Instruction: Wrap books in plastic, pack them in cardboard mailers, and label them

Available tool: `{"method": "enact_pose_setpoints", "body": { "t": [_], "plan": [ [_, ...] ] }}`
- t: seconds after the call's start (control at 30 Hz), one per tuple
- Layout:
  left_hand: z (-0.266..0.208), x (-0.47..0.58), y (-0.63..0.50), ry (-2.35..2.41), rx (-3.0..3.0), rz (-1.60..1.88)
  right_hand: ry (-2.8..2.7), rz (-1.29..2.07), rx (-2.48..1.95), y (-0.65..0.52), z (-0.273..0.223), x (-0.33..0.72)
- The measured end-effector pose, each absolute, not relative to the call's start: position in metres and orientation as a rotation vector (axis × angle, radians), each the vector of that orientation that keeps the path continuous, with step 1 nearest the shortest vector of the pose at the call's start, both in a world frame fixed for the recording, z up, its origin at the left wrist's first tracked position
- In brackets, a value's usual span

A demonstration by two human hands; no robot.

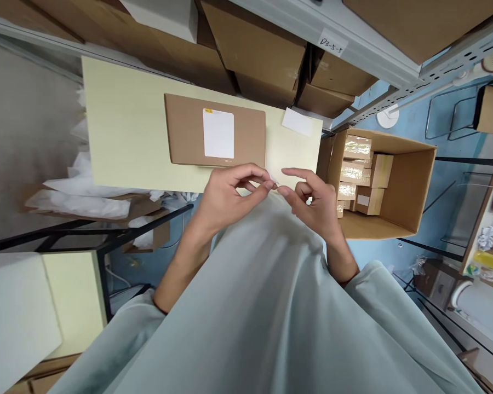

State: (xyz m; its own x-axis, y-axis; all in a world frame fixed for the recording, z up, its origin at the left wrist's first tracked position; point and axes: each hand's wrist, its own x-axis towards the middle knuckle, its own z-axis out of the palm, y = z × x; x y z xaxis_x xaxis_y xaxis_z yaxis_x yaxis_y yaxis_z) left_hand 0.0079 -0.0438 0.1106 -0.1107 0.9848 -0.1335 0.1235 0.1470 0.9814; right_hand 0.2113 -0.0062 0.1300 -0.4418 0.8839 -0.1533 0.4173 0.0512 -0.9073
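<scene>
My left hand (236, 197) is closed in a pinch, thumb against index finger. A small pale scrap, too small to name, shows at its fingertips. My right hand (314, 202) is close by on the right, its thumb tip near the left fingertips. Its index finger and thumb stand apart, while the other fingers curl in. Beyond the hands, a flat brown cardboard box (250, 134) lies on the pale yellow table (127, 120). A white label (219, 134) with a small yellow mark is on the box's top. To the right lies a white slip of paper (297, 122).
An open carton (402, 189) holding several small taped boxes (370, 200) stands right of the table. Shelving (378, 60) with large cardboard boxes (263, 49) runs along the far side. Plastic bags (86, 202) and a black frame (148, 227) are at the left.
</scene>
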Motion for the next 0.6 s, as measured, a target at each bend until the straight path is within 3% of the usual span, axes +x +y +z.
{"method": "enact_pose_setpoints", "body": {
  "t": [0.2,0.6],
  "plan": [
    [0.117,0.0,-0.044,1.433,1.165,1.114,-1.932,1.232,-1.323,-0.003,0.132,0.189],
    [0.089,-0.085,-0.065,1.654,1.146,1.21,-1.683,1.404,-1.412,-0.006,0.125,0.124]
  ]
}}
